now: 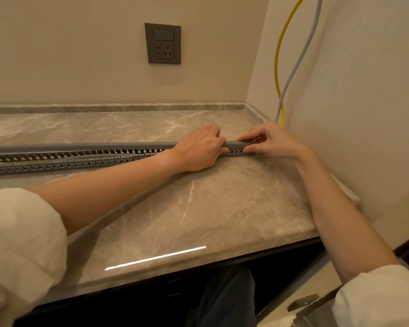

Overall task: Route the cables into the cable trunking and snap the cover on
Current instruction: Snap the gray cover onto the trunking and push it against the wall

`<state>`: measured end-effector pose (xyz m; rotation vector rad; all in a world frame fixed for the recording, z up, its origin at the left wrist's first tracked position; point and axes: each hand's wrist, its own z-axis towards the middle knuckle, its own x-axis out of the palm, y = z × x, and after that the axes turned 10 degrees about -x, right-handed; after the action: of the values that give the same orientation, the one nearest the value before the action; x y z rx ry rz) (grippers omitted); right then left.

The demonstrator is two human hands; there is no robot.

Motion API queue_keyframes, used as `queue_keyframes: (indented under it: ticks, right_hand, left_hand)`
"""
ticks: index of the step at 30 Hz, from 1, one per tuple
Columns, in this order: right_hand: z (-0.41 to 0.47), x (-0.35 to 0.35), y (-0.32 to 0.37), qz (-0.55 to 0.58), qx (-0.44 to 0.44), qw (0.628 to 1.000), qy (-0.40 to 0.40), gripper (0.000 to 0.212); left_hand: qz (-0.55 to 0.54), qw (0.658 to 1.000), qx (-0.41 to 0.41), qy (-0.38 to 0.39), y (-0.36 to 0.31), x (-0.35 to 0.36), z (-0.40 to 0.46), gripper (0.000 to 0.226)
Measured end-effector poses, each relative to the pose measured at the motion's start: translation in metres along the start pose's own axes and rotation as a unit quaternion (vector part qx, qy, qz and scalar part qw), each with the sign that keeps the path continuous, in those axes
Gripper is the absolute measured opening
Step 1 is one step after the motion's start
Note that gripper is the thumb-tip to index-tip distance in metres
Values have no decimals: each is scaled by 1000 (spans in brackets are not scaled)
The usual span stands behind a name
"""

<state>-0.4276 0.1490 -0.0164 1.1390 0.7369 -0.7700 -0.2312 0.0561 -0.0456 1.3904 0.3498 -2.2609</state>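
Sleeved forearms reach over the worktop (198,208) to mid-frame. Left hand (200,149) and right hand (273,142) each grip the cover (80,145), pinching it onto the trunking (45,165) at its right end. Leftward, the cover sits unseated; cables (291,74) rise upper right.

Both bare forearms reach forward from rolled white sleeves. The left hand (200,149) curls palm-down, gripping; the right hand (269,141) pinches with thumb and fingertips, wrist bent.

- Marble countertop (198,208) under the grip, glossy with a light streak.
- Beige wall (80,55) behind, bearing a grey socket plate (163,43).
- Side wall (352,90) close right.
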Motion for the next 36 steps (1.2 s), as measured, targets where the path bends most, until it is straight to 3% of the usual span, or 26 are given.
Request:
queue_keyframes:
  ticks: [3, 9, 14, 30, 33, 36]
  right_hand:
    - [-5, 6, 3, -52, -25, 998, -5, 32]
    - [-3, 24, 13, -157, -97, 982, 24, 33]
    - [-14, 32, 10, -204, -120, 972, -17, 42]
    - [-16, 38, 15, -196, -112, 973, -48, 41]
    - [-9, 39, 15, -148, -69, 983, -86, 34]
    - [5, 40, 17, -111, -14, 987, -117, 54]
  left_hand:
    - [18, 999, 28, -28, 0, 3, -2, 35]
    - [74, 993, 86, -8, 2, -3, 4, 39]
    - [129, 987, 98, 4, -1, -3, 3, 41]
    - [121, 988, 93, 11, 19, -7, -15, 42]
    - [108, 991, 85, 9, 19, -9, -16, 38]
    - [77, 994, 77, -3, 17, -9, -19, 35]
